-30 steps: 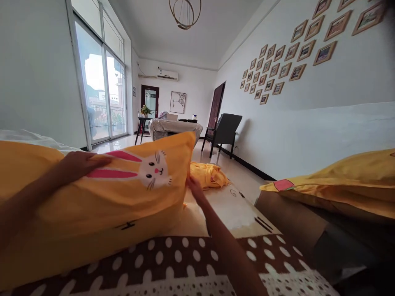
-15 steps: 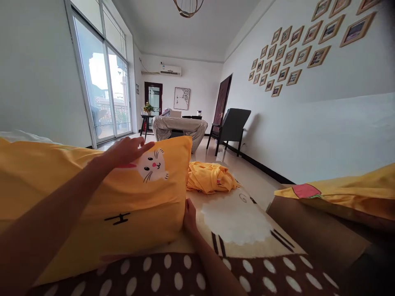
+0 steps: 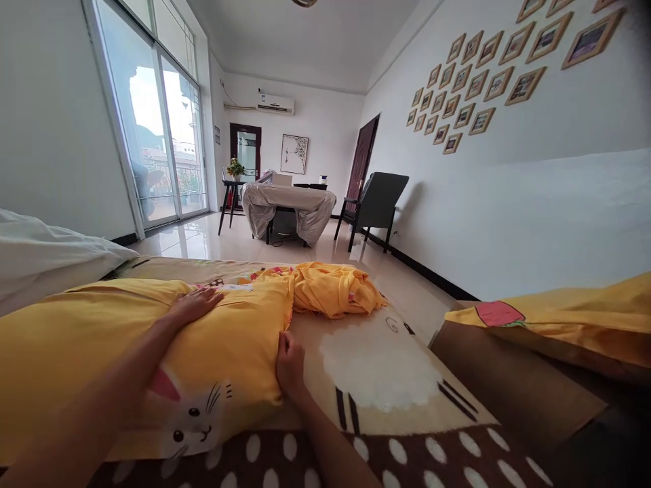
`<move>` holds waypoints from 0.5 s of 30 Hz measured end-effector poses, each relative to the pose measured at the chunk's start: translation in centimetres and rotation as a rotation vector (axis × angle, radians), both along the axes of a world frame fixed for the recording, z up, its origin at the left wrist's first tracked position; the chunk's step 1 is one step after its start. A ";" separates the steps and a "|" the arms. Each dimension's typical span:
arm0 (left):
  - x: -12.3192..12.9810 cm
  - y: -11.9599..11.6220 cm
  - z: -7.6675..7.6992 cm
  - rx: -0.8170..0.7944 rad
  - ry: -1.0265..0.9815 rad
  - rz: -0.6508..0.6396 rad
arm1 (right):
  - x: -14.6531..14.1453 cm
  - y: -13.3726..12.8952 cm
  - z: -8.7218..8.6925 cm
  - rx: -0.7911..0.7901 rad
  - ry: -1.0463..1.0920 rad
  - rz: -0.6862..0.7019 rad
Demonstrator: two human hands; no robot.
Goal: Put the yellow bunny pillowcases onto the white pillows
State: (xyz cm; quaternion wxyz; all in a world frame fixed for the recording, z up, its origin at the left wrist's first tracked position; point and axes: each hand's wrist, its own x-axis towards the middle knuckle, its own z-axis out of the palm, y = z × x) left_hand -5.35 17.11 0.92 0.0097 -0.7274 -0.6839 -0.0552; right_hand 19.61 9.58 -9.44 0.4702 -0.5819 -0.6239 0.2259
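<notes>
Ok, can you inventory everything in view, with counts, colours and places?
Pillow: one, yellow, lower left
Bundled cloth: one, yellow, beyond pillow
Blanket: one, cream and brown, beneath pillow
White sheeting: one, left
Cardboard: one, brown, right
Draped cloth: one, yellow, over cardboard
Covered table: one, greyish, mid-room
Chair: one, dark, right wall
Plant: one, green, on dark stand
Doors: two, dark brown, far end
Glass panels: several, clear, left
Air conditioner: one, white, far wall
Picture: one, whitish, far wall
Frames: over twenty, wooden, right wall
Light: one, top edge, cut off
Hands: two; left hand on pillow, right hand at its edge
</notes>
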 end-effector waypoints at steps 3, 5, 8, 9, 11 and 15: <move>1.0 -0.8 0.6 0.038 0.008 -0.111 | 0.4 0.0 0.9 -0.097 -0.143 0.056; 3.1 -2.1 1.4 0.057 0.012 -0.256 | 0.7 -0.2 1.7 -0.161 -0.249 0.075; 7.2 -5.2 1.3 0.077 0.061 -0.571 | 1.2 -0.6 2.9 -0.230 -0.404 0.101; 8.4 -6.2 0.8 0.113 0.080 -0.647 | 1.3 -0.8 3.2 -0.246 -0.452 0.108; 10.0 -7.8 -0.4 0.196 0.081 -0.679 | 1.4 -1.2 3.8 -0.279 -0.543 0.111; 10.2 -8.3 -2.3 0.319 0.048 -0.611 | 1.2 -2.5 4.7 -0.355 -0.715 0.114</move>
